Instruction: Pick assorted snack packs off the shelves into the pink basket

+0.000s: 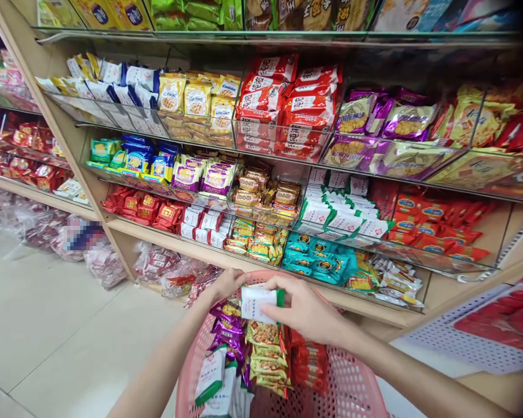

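Two hands: left hand (226, 283) and right hand (307, 310), both above the basket (361, 377) at its far rim.
Packet (256, 303): white and green, held level just above the basket's far end.
Right grip: thumb and fingers pinched on the packet's right end, so it is held by one edge only.
Left grip: at the packet's left end and partly hidden behind it, so a hold cannot be told.
Basket load: purple packs (229, 334), yellow packs (265, 354) and red packs (307, 363) stand in tight rows, with white packs (211, 377) at the near end.
Risk 1: the edge pinch could slip and drop the packet past the far rim onto the floor (47, 325).
Risk 2: pressing it into the full rows might crush or tip packs.
Risk 3: leaning on the rim may tilt the basket and spill its load.
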### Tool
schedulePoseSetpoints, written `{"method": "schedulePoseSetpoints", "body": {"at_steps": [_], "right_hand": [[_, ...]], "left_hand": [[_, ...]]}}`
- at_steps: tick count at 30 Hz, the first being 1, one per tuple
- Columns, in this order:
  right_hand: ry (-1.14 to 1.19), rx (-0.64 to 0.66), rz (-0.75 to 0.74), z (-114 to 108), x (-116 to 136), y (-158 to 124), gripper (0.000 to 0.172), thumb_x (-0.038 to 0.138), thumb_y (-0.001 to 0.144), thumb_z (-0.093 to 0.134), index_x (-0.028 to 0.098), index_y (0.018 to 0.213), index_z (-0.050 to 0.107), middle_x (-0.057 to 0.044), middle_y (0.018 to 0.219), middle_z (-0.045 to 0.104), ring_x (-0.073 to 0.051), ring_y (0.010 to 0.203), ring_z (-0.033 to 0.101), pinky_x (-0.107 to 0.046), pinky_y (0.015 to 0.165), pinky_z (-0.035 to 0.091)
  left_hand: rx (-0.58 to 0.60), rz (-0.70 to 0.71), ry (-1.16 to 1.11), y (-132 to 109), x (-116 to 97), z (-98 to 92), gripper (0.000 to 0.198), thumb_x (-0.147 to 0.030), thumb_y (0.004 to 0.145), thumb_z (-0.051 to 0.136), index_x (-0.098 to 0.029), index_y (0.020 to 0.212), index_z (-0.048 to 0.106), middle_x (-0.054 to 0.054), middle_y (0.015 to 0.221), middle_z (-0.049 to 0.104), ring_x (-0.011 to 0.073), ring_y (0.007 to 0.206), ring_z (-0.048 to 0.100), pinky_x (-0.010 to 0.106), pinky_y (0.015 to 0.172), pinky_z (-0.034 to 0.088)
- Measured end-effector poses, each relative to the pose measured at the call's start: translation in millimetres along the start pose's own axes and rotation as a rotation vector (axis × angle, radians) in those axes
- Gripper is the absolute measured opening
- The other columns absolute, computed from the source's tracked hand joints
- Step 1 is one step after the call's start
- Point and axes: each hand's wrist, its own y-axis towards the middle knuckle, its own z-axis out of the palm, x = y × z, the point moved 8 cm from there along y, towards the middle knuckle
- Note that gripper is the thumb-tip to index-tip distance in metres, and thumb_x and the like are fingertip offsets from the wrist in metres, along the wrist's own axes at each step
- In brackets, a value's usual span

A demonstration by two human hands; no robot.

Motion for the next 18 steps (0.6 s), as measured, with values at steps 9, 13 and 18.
{"method": "schedulePoseSetpoints", "body": {"at_steps": [9,13,18], "right_hand": [[0.049,0.254,0.038,79.8,-18.7,21.0,0.021,0.029,0.068,0.061,0.019,0.086,0.055,0.006,0.064,0.049,-0.008,0.056,0.041,-0.020,0.049,0.029],[-0.067,0.385,-0.022,103.4,-11.0,25.4,0.032,0.031,0.063,0.066,0.019,0.091,0.055,0.006,0.067,0.048,-0.009,0.060,0.042,-0.020,0.051,0.031],[-0.016,0.752,0.089,146.5,-20.3,23.8,0.050,0.040,0.062,0.068,0.020,0.102,0.045,0.005,0.073,0.048,-0.009,0.048,0.048,-0.021,0.043,0.036]], "left_hand": [[-0.018,-0.025,0.042,-0.4,5.2,-1.8,0.057,-0.060,0.080,0.034,-0.011,0.071,0.062,0.001,0.060,0.057,0.0119,0.056,0.045,0.023,0.055,0.034],[-0.023,0.001,0.026,0.2,6.0,-0.2,0.056,-0.058,0.080,0.034,-0.011,0.074,0.064,0.002,0.065,0.061,0.0124,0.059,0.047,0.023,0.058,0.036],[-0.017,0.024,0.018,-1.3,2.5,-0.3,0.057,-0.056,0.082,0.033,-0.009,0.077,0.065,0.005,0.069,0.064,0.0119,0.059,0.048,0.023,0.059,0.038]]}}
